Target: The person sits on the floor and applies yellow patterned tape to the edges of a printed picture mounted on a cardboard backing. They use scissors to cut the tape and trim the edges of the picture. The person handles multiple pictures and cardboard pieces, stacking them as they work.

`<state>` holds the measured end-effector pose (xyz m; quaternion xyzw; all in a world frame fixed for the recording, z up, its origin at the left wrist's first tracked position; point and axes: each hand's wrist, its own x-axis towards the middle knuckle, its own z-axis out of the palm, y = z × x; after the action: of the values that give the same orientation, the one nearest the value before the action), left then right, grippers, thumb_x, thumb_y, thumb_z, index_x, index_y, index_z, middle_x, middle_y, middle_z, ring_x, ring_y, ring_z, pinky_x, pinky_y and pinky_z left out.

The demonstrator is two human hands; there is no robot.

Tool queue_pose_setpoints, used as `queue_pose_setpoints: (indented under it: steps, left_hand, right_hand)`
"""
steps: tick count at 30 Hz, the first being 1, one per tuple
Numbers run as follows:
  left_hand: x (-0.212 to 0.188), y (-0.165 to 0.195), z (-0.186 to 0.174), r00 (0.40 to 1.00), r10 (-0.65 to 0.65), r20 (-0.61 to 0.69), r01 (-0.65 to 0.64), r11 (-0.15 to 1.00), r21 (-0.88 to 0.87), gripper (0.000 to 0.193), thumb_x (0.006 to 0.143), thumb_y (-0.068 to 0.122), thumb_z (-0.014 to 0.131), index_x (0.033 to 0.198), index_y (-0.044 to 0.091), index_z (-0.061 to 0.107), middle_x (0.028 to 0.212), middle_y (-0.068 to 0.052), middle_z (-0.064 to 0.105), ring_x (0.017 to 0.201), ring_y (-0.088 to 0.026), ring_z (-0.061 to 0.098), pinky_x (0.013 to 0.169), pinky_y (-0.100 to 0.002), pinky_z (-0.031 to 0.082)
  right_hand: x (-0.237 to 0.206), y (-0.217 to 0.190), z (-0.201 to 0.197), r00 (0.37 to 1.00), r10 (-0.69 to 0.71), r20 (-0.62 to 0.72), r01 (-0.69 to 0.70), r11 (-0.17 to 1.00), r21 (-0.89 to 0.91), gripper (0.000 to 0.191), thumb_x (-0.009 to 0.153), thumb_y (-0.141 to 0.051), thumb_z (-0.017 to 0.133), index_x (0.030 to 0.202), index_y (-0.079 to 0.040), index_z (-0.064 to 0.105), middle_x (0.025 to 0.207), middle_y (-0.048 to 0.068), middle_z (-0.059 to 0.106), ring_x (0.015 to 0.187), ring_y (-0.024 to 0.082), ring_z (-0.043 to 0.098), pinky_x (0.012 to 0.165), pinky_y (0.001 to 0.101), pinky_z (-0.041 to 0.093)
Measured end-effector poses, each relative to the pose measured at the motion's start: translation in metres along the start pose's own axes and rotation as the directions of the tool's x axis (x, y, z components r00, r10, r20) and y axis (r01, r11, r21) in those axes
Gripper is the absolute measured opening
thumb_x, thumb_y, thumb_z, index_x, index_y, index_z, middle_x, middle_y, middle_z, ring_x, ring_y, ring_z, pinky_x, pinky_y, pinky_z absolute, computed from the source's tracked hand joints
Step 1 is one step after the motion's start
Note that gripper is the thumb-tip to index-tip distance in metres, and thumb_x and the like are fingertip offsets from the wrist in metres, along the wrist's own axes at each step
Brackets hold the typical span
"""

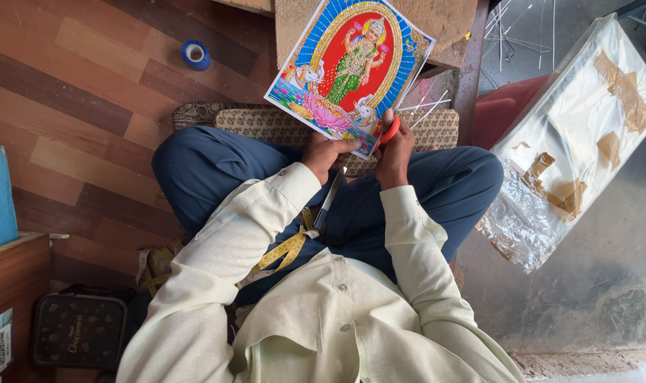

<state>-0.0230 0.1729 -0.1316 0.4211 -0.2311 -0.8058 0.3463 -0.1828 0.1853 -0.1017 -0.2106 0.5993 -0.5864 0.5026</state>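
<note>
I sit cross-legged and hold a colourful printed picture (pixel 351 67) of a seated figure on a pink flower, framed in red, gold and blue. My left hand (pixel 324 152) grips its lower edge from underneath. My right hand (pixel 395 145) is closed on orange-handled scissors (pixel 389 130) at the picture's bottom right corner; their blades are hidden behind the print. A long metal ruler or blade (pixel 330 197) lies between my knees. A yellow measuring tape (pixel 284 252) hangs over my lap.
A roll of blue tape (pixel 195 54) lies on the wood-pattern floor. A patterned cushion (pixel 266 122) sits under my legs. A plastic-wrapped bundle with brown tape (pixel 571 135) lies to the right, a dark box (pixel 78 330) at lower left, thin metal rods (pixel 510 32) top right.
</note>
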Motion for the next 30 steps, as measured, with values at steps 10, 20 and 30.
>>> queue_pose_setpoints:
  steps: [10,20,30]
  left_hand:
    - [-0.005,-0.002,-0.003,0.999,-0.008,-0.033,0.01,0.998,0.055,0.037,0.077,0.013,0.084,0.11,0.009,0.068,0.094,-0.004,0.076,0.075,-0.014,0.071,0.057,-0.029,0.052]
    - [-0.019,0.001,-0.009,0.999,-0.019,-0.041,0.023,0.995,0.093,0.038,0.076,0.015,0.084,0.11,0.011,0.068,0.095,-0.001,0.075,0.077,-0.011,0.069,0.06,-0.029,0.05]
    - [-0.02,0.005,-0.009,0.999,-0.02,-0.043,0.02,1.0,-0.02,0.037,0.078,0.01,0.083,0.111,0.009,0.068,0.097,-0.003,0.076,0.077,-0.012,0.072,0.063,-0.029,0.055]
  right_hand:
    - [0.006,0.001,0.001,1.0,-0.029,-0.007,0.029,1.0,-0.011,0.034,0.097,-0.041,0.072,0.088,-0.009,0.063,0.068,-0.004,0.055,0.047,0.004,0.046,0.039,0.0226,0.03]
    - [0.015,-0.005,-0.001,0.997,0.061,-0.052,-0.06,0.998,0.016,0.036,0.096,-0.044,0.071,0.087,-0.011,0.06,0.065,-0.004,0.055,0.046,0.005,0.048,0.037,0.0222,0.029]
    - [0.006,-0.002,-0.006,0.999,-0.038,0.033,0.037,0.999,0.013,0.037,0.103,-0.041,0.068,0.09,-0.007,0.059,0.068,-0.001,0.056,0.049,0.006,0.048,0.043,0.0232,0.038]
